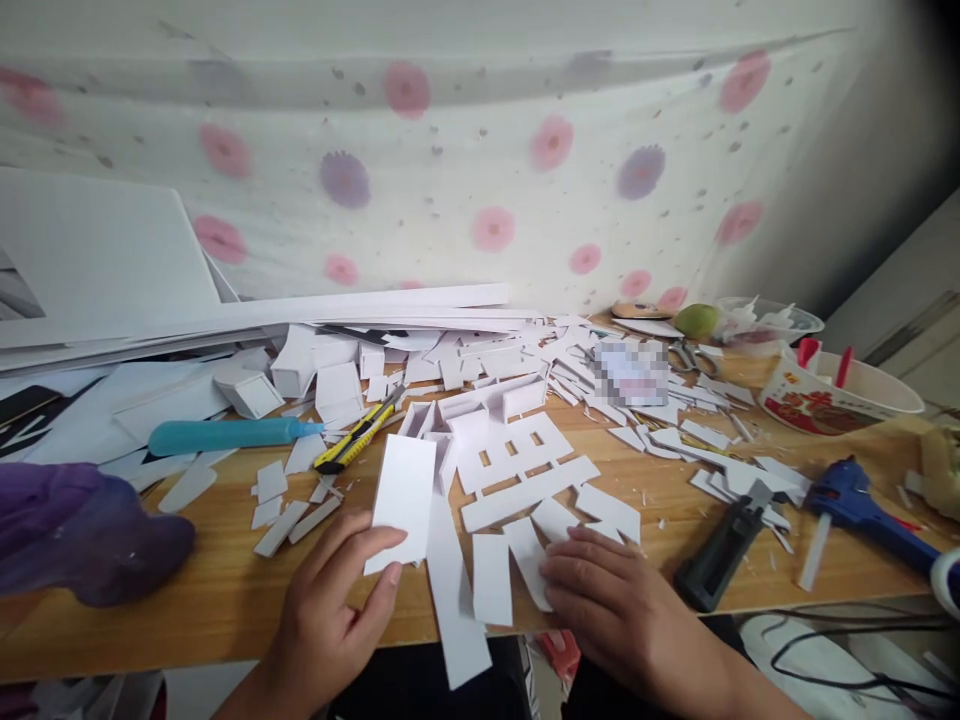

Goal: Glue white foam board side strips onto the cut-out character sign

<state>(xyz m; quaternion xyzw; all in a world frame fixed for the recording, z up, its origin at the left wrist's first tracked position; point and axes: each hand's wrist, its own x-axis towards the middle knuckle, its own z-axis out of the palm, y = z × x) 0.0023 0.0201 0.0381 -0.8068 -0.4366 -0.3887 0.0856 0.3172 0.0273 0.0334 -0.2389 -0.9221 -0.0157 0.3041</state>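
Observation:
My left hand [341, 590] pinches a white rectangular piece of foam board [403, 490] between thumb and fingers, its upper end tilted up over the table. A long white strip [454, 590] lies beside it and juts past the table's front edge. With fingers stretched out, my right hand [607, 590] rests palm down on loose white board pieces [529, 560]. Just beyond both hands lie a white panel with cut-out windows [514, 450] and a small folded white structure [442, 435]. A yellow utility knife [360, 432] lies left of these.
At right are a dark-handled cutter [724, 550], a blue glue gun [862, 510] and a noodle tub [832, 395]. A teal bottle [225, 435] and a purple bag [90, 535] sit left. White board scraps [480, 350] spread across the back, before a flowered curtain [450, 160].

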